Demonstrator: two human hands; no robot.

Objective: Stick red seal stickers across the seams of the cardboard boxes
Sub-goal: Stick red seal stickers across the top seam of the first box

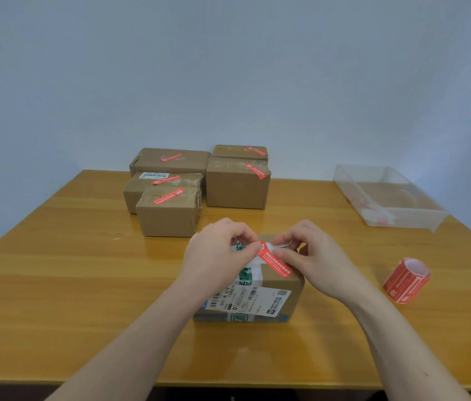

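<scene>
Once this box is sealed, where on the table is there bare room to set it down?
Bare wood lies left of the near box, in front of the sealed boxes, and between those boxes and the clear tray. The near edge under the arms is bare too. The right side is tighter, with the sticker roll below the tray.

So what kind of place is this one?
Probably a small parcel-packing desk: sealed boxes stacked on a wooden table against a bare wall, a sticker roll, and a clear tray.
</scene>
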